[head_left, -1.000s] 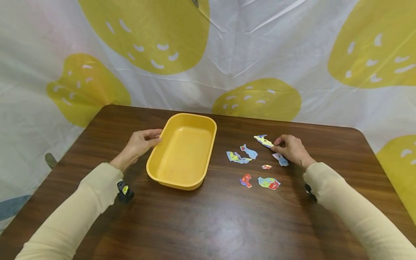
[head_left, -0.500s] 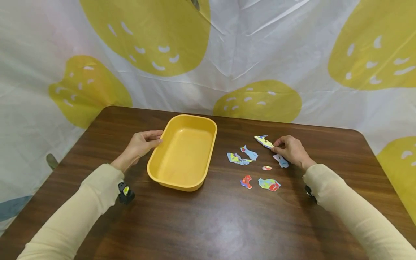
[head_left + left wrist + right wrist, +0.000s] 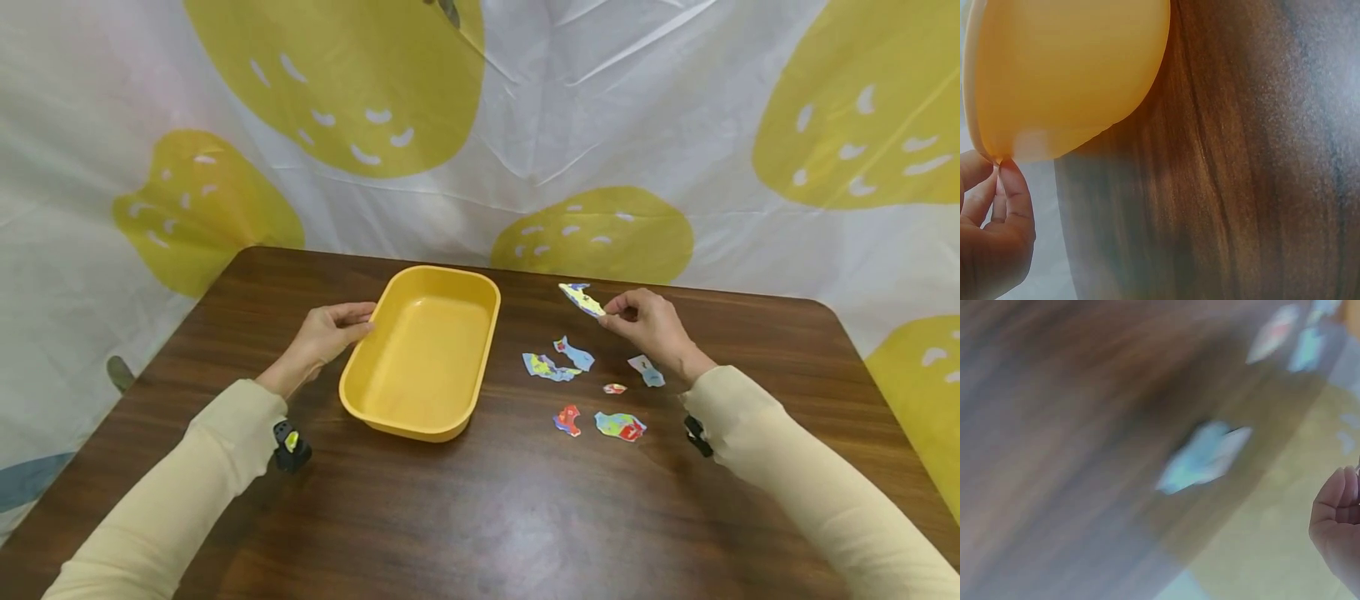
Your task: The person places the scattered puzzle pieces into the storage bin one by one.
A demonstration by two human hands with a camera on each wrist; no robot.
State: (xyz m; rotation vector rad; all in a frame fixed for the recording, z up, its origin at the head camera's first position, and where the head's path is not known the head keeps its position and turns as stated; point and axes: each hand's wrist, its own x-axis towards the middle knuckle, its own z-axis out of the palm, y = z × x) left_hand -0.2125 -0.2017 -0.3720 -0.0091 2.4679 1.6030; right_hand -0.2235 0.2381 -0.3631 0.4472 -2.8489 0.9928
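My left hand [image 3: 324,340] pinches the left rim of a deep yellow plastic tub [image 3: 420,367] with rounded corners. In the left wrist view, thumb and fingers [image 3: 1017,194] meet on that rim. My right hand [image 3: 651,327] holds a thin, irregular yellow-and-blue map piece [image 3: 581,300] by its right end, raised off the table near the back edge. The right wrist view is blurred and that hand [image 3: 1338,519] shows only partly, its held piece out of sight. A pale blue piece [image 3: 647,371] lies just below the right hand.
More flat, ragged-edged pieces lie right of the tub: a blue one [image 3: 576,354], a yellow-blue one [image 3: 550,367], a tiny red-white one [image 3: 614,388], a red one [image 3: 567,420] and a green-red one [image 3: 621,426]. A patterned curtain [image 3: 525,125] hangs behind the wooden table [image 3: 480,517].
My right hand has lifted the yellow-and-blue map piece and moved it up and leftward, away from the pale blue piece. The left hand and tub have stayed in place.
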